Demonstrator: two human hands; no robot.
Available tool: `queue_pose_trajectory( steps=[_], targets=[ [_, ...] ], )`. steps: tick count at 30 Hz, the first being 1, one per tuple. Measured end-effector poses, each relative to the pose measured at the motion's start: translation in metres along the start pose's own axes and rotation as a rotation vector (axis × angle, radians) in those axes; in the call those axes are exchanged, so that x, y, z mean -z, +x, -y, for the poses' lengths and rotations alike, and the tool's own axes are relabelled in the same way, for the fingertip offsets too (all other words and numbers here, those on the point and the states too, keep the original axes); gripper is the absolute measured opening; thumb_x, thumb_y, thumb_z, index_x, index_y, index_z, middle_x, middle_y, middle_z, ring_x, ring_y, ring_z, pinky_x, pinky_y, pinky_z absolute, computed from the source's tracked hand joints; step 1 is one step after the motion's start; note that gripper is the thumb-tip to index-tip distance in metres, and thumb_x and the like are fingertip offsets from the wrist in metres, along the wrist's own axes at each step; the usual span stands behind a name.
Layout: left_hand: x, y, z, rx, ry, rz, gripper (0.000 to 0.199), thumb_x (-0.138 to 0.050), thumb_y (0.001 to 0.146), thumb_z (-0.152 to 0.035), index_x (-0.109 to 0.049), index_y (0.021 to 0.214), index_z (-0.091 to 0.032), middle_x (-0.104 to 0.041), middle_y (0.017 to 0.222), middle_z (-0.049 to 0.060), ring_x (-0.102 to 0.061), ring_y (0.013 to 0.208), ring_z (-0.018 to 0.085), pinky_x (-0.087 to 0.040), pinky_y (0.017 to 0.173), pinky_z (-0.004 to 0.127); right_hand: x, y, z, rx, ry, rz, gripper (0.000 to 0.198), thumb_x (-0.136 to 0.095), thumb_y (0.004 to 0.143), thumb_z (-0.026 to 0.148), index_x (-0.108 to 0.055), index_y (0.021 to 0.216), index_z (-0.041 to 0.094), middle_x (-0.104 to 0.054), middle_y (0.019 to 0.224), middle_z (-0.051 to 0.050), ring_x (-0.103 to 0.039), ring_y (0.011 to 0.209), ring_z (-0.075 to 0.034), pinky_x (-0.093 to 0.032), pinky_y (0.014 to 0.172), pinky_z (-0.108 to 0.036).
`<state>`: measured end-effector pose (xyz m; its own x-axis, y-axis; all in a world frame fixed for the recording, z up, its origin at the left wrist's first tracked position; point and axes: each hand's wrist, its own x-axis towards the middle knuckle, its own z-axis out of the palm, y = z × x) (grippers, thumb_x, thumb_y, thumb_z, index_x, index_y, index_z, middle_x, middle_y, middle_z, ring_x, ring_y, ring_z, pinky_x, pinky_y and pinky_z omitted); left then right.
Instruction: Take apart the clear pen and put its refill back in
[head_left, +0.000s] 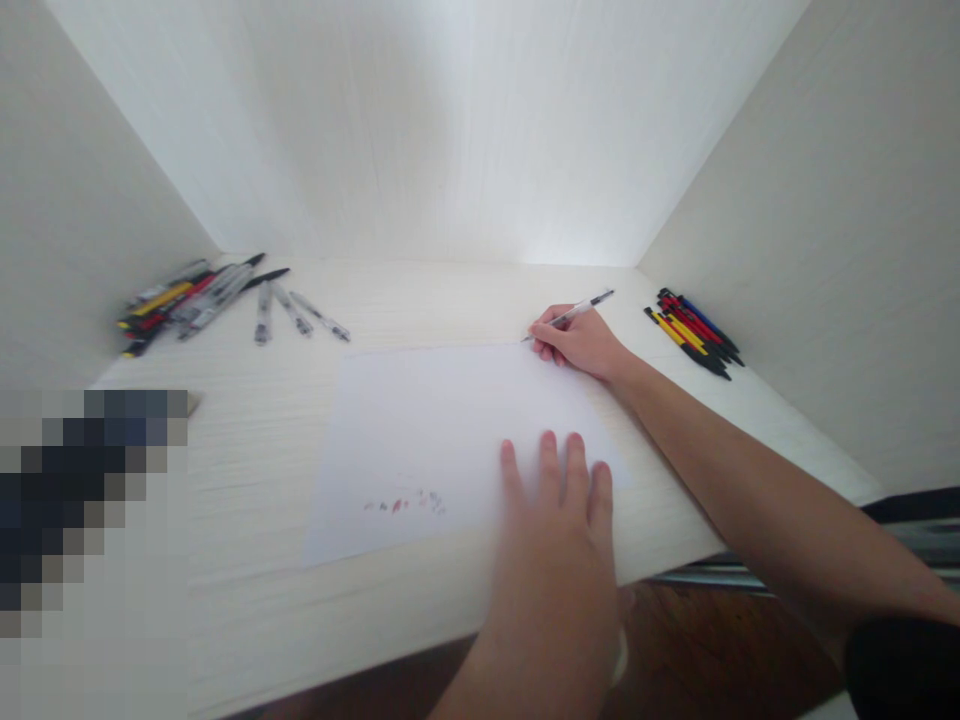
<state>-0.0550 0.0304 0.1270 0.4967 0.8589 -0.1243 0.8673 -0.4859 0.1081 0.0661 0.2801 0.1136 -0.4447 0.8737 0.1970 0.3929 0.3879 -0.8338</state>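
A sheet of white paper (420,420) lies on the pale table, with small dark and reddish pen marks near its lower left edge. My left hand (559,530) rests palm down over the paper's lower right part, its fingers spread. Closed in a writing grip, my right hand (577,338) holds a clear-barrelled pen (598,299) with dark ends. The pen slants, its point down at the paper's upper right edge; whether it touches the sheet I cannot tell.
Left of the paper lie three clear pens (300,312) and a heap of mixed pens (187,300). Several yellow, red and blue pens with black ends (694,335) lie by the right wall (840,250). A back wall (420,130) encloses the table (247,500). The lower left corner is pixelated.
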Motion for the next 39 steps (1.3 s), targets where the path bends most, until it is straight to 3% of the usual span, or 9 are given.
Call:
queue_pose_trajectory(
  steps=[6,11,17,22,24,28,30,34,39],
  targets=[
    [-0.003,-0.002,-0.001,0.003,0.023,-0.029,0.108,-0.074,0.099,-0.077,-0.020,0.168,-0.012,0.007,0.163,0.024,0.012,0.146,0.050,-0.002,0.116,0.080,0.000,0.001,-0.004,0.015,0.019,0.002,0.020,-0.067,0.091,0.027,-0.066,0.083,0.009,-0.066,0.071,-0.009,-0.054,0.047,-0.012,-0.041,0.042,-0.022],
    [-0.003,0.000,-0.002,0.004,0.014,-0.008,0.100,-0.064,0.105,-0.075,-0.018,0.168,-0.013,0.010,0.163,0.023,0.015,0.146,0.049,0.002,0.115,0.080,0.000,0.002,-0.006,0.013,0.026,0.001,0.020,-0.067,0.090,0.028,-0.066,0.083,0.009,-0.067,0.072,-0.009,-0.054,0.047,-0.013,-0.041,0.041,-0.022],
    [0.000,0.000,-0.001,0.005,0.020,0.000,0.103,-0.068,0.103,-0.076,-0.018,0.168,-0.013,0.008,0.163,0.022,0.014,0.146,0.049,-0.001,0.116,0.080,0.000,0.001,-0.002,0.000,0.035,-0.014,0.017,-0.066,0.092,0.023,-0.066,0.084,0.008,-0.067,0.073,-0.009,-0.053,0.046,-0.012,-0.040,0.042,-0.021],
    [0.001,-0.001,0.000,-0.002,0.034,-0.013,0.103,-0.064,0.104,-0.077,-0.016,0.168,-0.011,0.008,0.163,0.024,0.015,0.146,0.049,0.002,0.117,0.079,-0.007,-0.002,0.012,0.004,0.115,-0.100,0.027,-0.072,0.093,0.024,-0.073,0.114,0.008,-0.070,0.084,-0.008,-0.062,0.063,-0.013,-0.053,0.055,-0.021],
    [-0.001,-0.001,0.002,-0.007,0.028,-0.049,0.102,-0.064,0.104,-0.077,-0.020,0.168,-0.012,0.006,0.163,0.024,0.014,0.146,0.049,0.002,0.118,0.077,-0.017,-0.008,0.025,0.031,0.177,-0.030,0.028,-0.073,0.093,0.027,-0.073,0.115,0.010,-0.071,0.091,-0.010,-0.067,0.074,-0.016,-0.054,0.059,-0.020],
    [-0.002,-0.002,0.004,-0.029,-0.021,-0.107,0.096,-0.067,0.106,-0.069,-0.023,0.167,-0.009,0.001,0.163,0.025,0.009,0.148,0.048,-0.004,0.123,0.070,-0.041,-0.031,0.060,0.165,0.331,0.407,0.029,-0.071,0.102,0.035,-0.070,0.094,0.007,-0.068,0.078,-0.009,-0.061,0.063,-0.013,-0.050,0.056,-0.021],
    [-0.001,-0.004,0.004,-0.035,-0.057,-0.130,0.097,-0.070,0.105,-0.066,-0.024,0.165,-0.005,-0.004,0.163,0.025,0.001,0.149,0.046,-0.009,0.125,0.065,-0.050,-0.045,0.076,0.163,0.325,0.572,0.021,-0.072,0.100,0.027,-0.070,0.102,0.006,-0.069,0.081,-0.007,-0.064,0.067,-0.012,-0.052,0.058,-0.019],
    [-0.001,-0.003,0.004,-0.029,-0.090,-0.169,0.109,-0.083,0.096,-0.067,-0.026,0.165,-0.005,-0.015,0.162,0.022,-0.009,0.148,0.043,-0.015,0.126,0.060,-0.057,-0.063,0.094,0.334,0.154,0.660,0.006,-0.074,0.094,0.013,-0.074,0.101,0.011,-0.072,0.094,0.000,-0.065,0.083,-0.006,-0.050,0.074,-0.010],
    [-0.002,-0.003,0.003,-0.002,-0.110,-0.186,0.105,-0.086,0.094,-0.062,-0.031,0.164,-0.005,-0.023,0.159,0.022,-0.013,0.146,0.045,-0.024,0.124,0.061,-0.059,-0.071,0.097,0.309,0.115,0.689,0.007,-0.071,0.096,0.017,-0.075,0.100,0.012,-0.070,0.091,0.002,-0.063,0.079,-0.006,-0.049,0.070,-0.012]
  ],
)
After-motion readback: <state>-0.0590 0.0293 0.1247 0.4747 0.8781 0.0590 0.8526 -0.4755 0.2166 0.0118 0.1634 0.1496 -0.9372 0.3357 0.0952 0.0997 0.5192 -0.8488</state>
